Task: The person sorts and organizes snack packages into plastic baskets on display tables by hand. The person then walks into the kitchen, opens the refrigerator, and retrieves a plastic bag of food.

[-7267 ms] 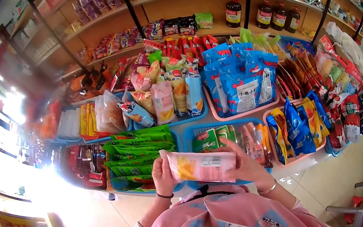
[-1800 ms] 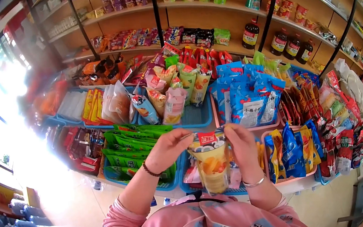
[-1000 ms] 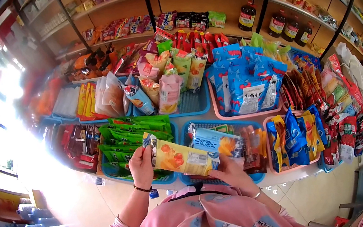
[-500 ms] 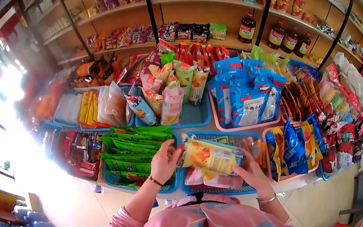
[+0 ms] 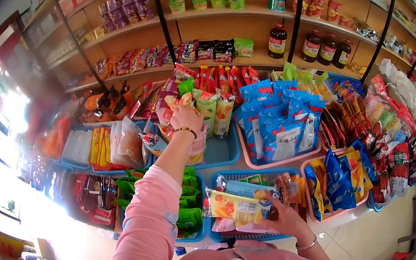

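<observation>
Left hand: reaching over the upright packs in the rear blue basket (image 5: 222, 152), fingers among the tops; grasp or mere contact, cannot tell
Right hand (image 5: 287, 220): fingers part-spread at the right end of the yellow pack (image 5: 235, 207); grip on it, cannot tell
Yellow pack: lying across the pale blue pack (image 5: 245, 187) in the front blue basket (image 5: 251, 171)
Handling: take one top seal, draw straight up, spare the green pack (image 5: 207, 111) alongside; steady the yellow pack lightly, as its filling may crush
Obscured: left fingertips (image 5: 183, 107), partly; pink pack (image 5: 198, 151), behind the wrist; lower packs, mostly covered; window side, glare
</observation>
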Demonstrator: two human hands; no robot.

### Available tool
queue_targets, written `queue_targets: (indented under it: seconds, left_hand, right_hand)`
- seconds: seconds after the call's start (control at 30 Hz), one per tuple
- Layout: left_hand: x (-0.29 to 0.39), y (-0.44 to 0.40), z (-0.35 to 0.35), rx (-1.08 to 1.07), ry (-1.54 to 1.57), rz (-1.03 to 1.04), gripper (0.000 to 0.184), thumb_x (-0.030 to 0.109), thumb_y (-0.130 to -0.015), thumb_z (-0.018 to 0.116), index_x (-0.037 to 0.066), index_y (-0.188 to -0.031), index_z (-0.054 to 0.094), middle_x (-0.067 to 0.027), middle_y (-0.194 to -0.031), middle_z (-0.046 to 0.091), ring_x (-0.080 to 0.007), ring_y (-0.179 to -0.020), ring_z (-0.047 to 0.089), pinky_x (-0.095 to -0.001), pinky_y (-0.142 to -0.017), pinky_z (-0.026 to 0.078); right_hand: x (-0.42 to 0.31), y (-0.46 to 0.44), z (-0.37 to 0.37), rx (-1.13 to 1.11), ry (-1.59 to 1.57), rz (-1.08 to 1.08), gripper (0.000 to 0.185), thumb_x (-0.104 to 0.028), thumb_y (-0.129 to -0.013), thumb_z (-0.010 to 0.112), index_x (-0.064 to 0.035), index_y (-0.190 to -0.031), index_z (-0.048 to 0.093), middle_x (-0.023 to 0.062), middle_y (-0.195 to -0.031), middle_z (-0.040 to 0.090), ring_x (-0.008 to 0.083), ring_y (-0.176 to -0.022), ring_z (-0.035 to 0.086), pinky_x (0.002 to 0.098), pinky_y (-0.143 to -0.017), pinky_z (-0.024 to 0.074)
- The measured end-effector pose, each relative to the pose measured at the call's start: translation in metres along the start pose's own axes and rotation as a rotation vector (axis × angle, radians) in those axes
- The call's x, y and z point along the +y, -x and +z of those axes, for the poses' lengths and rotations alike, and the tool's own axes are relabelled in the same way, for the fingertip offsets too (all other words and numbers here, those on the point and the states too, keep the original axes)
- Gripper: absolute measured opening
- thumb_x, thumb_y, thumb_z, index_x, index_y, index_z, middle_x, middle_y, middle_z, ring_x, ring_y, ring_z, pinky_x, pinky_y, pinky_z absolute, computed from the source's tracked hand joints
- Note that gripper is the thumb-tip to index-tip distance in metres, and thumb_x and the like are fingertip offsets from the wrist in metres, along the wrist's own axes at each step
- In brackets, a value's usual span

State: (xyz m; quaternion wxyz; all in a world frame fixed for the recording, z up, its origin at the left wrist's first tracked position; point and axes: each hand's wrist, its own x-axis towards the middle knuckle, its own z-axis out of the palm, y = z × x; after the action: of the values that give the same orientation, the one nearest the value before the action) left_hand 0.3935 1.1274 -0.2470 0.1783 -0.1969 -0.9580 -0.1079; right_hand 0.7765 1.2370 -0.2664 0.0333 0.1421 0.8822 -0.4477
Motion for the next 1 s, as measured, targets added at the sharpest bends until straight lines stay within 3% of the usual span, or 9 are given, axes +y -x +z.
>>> queue_targets:
  seconds: [0.23, 0.3, 0.37, 0.47, 0.53, 0.6, 0.7, 0.9, 1.0]
  left_hand:
    - [-0.035, -0.005, 0.009, -0.035, 0.241, -0.2, 0.02, 0.024, -0.078, 0.058, 0.008, -0.087, 0.066, -0.0139, -0.084, 0.064, -0.0308, -0.081, 0.061, -0.0395, -0.071, 0.049]
    - [-0.049, -0.005, 0.007, 0.231, 0.449, -0.167, 0.018, 0.022, -0.078, 0.061, 0.006, -0.087, 0.065, -0.0132, -0.085, 0.065, -0.0315, -0.077, 0.061, -0.0389, -0.067, 0.048]
    - [-0.05, -0.001, -0.013, 0.479, 0.827, -0.03, 0.01, 0.011, -0.083, 0.059, 0.004, -0.089, 0.063, -0.0109, -0.083, 0.066, -0.02, -0.07, 0.062, -0.0302, -0.064, 0.047]
    - [-0.031, 0.025, -0.08, 0.494, 0.987, 0.015, 0.01, 0.005, -0.085, 0.057, 0.002, -0.094, 0.059, -0.0082, -0.093, 0.067, -0.0176, -0.077, 0.063, -0.0267, -0.067, 0.048]
    - [-0.026, 0.051, -0.107, 0.538, 0.965, 0.137, 0.009, 0.004, -0.085, 0.057, 0.002, -0.094, 0.059, -0.0082, -0.095, 0.067, -0.016, -0.075, 0.062, -0.0259, -0.067, 0.047]
    - [-0.02, 0.081, -0.126, 0.577, 0.944, 0.262, 0.009, 0.004, -0.085, 0.057, 0.002, -0.093, 0.059, -0.0081, -0.096, 0.067, -0.0145, -0.073, 0.061, -0.0251, -0.066, 0.047]
    - [-0.003, 0.143, -0.136, 0.284, 1.037, 0.089, 0.004, 0.001, -0.085, 0.056, 0.003, -0.089, 0.057, -0.005, -0.097, 0.067, -0.0051, -0.069, 0.054, -0.0206, -0.064, 0.046]
    - [-0.001, 0.219, -0.123, -0.099, 1.704, -0.209, 0.008, 0.001, -0.088, 0.054, 0.002, -0.096, 0.052, -0.0067, -0.101, 0.064, -0.0042, -0.081, 0.052, -0.0203, -0.072, 0.045]
    - [-0.021, 0.216, -0.137, -0.238, 1.544, -0.151, 0.016, 0.003, -0.085, 0.059, 0.001, -0.1, 0.054, -0.0082, -0.096, 0.064, -0.0097, -0.08, 0.056, -0.0242, -0.071, 0.047]
  right_hand:
    - [-0.013, 0.003, -0.012, -0.066, -0.222, 0.05, 0.076, -0.039, -0.069, 0.077, -0.0007, -0.127, 0.045, 0.0191, -0.087, 0.064, 0.0247, -0.073, 0.065, 0.0315, -0.062, 0.051]
    - [-0.009, 0.005, -0.012, -0.06, -0.163, 0.008, 0.075, -0.037, -0.07, 0.077, -0.0007, -0.127, 0.045, 0.018, -0.088, 0.064, 0.0239, -0.072, 0.065, 0.0314, -0.062, 0.0509]
    - [-0.006, 0.004, -0.016, -0.051, -0.096, -0.041, 0.074, -0.035, -0.07, 0.077, -0.0007, -0.127, 0.045, 0.0168, -0.09, 0.064, 0.0232, -0.071, 0.064, 0.0313, -0.063, 0.0509]
    - [-0.006, 0.006, -0.025, -0.094, -0.122, 0.049, 0.073, -0.029, -0.069, 0.077, -0.0004, -0.127, 0.043, 0.0176, -0.1, 0.06, 0.027, -0.084, 0.062, 0.0344, -0.074, 0.0495]
    - [-0.01, 0.006, -0.032, 0.308, 0.23, -0.225, 0.077, -0.025, -0.067, 0.078, 0.0, -0.129, 0.039, 0.0205, -0.116, 0.051, 0.0337, -0.104, 0.052, 0.0385, -0.088, 0.0437]
    - [-0.029, 0.001, -0.039, 0.326, 0.171, -0.222, 0.08, -0.025, -0.065, 0.079, 0.0005, -0.129, 0.038, 0.022, -0.121, 0.046, 0.0364, -0.11, 0.046, 0.0399, -0.091, 0.0409]
    - [-0.053, -0.009, -0.033, 0.411, 0.174, -0.336, 0.091, -0.026, -0.06, 0.082, 0.0011, -0.132, 0.032, 0.0245, -0.129, 0.039, 0.0403, -0.116, 0.04, 0.0419, -0.095, 0.0384]
    - [-0.059, -0.018, 0.003, -0.069, -0.362, -0.177, 0.095, -0.028, -0.062, 0.081, 0.0029, -0.135, 0.029, 0.02, -0.121, 0.052, 0.0265, -0.113, 0.051, 0.0353, -0.094, 0.0399]
    - [-0.071, -0.005, 0.0, -0.031, -0.29, -0.2, 0.084, -0.031, -0.065, 0.079, 0.0024, -0.13, 0.037, 0.0199, -0.113, 0.057, 0.0263, -0.105, 0.056, 0.0337, -0.089, 0.0437]
